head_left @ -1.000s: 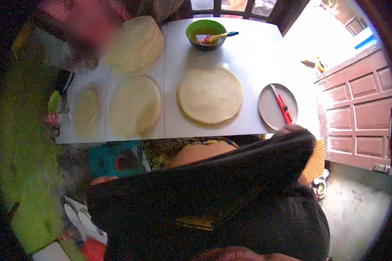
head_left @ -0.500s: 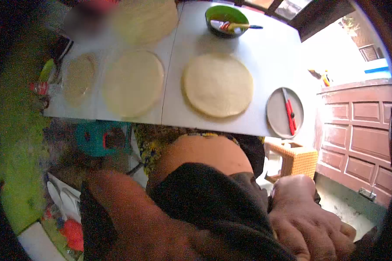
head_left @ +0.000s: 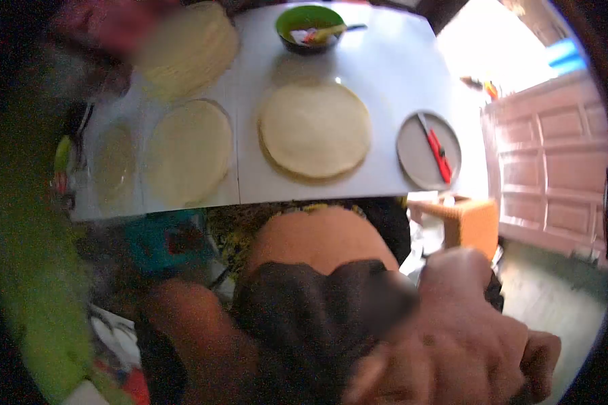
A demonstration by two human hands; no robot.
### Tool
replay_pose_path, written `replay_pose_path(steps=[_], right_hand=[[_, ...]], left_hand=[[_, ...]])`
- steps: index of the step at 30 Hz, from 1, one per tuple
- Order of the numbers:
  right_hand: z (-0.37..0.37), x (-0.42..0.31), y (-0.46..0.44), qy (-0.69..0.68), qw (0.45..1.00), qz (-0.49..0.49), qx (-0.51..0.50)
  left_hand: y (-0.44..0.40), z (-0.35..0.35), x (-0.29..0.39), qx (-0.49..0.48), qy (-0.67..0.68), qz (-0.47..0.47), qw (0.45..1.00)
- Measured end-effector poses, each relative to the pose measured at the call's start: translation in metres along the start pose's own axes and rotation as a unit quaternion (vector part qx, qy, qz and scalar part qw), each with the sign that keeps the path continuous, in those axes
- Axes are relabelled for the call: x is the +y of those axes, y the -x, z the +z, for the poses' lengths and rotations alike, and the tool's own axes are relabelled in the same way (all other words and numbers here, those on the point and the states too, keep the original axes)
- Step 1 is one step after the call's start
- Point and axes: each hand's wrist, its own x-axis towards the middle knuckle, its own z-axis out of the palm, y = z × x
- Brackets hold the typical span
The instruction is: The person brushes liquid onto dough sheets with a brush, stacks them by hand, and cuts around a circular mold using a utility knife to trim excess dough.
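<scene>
My right hand (head_left: 452,337) is low in front of me, beside the dark cloth over my lap (head_left: 304,304). Its back faces up, its fingers look spread and point towards me, and it holds nothing I can see. At the lower left, my left hand (head_left: 196,331) is dim and blurred, with its fingers hidden. Beyond my knees, a thick round of flat dough (head_left: 315,128) lies on the white table (head_left: 378,74). Right of it, a grey round plate (head_left: 412,162) bears a red-handled knife (head_left: 439,155). Both hands are apart from these.
A green bowl (head_left: 292,20) with a light-handled utensil stands at the table's back. More pale rounds (head_left: 189,152) lie to the left. An orange-brown woven stool (head_left: 476,223) stands below the right corner, near a panelled door (head_left: 554,162). A teal object (head_left: 162,236) is under the table.
The view has shifted, so the table's things appear further left. My right hand shows larger, with its fingers wider apart. The dough, bowl and knife keep their places on the table.
</scene>
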Motion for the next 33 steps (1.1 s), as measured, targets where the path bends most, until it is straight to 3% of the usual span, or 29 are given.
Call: replay_pose_path(steps=[6,13,17,24,33], right_hand=[[0.022,-0.01,0.008,-0.017,1.0,0.007,-0.003],[0.003,-0.005,-0.004,-0.018,1.0,-0.019,0.002],[0.011,-0.005,-0.007,-0.006,0.999,-0.03,0.04],[0.027,0.016,-0.015,-0.039,0.999,0.016,0.015],[0.018,0.025,-0.015,-0.054,0.998,-0.016,0.029]], left_hand=[[-0.027,0.035,-0.005,0.003,-0.025,0.017,1.0],[-0.013,-0.019,-0.001,-0.034,-0.02,-0.006,0.999],[-0.01,-0.019,0.009,-0.031,0.004,-0.016,0.999],[0.005,0.013,0.008,0.025,-0.036,0.0,0.999],[0.009,-0.027,0.004,-0.038,-0.056,-0.034,0.997]])
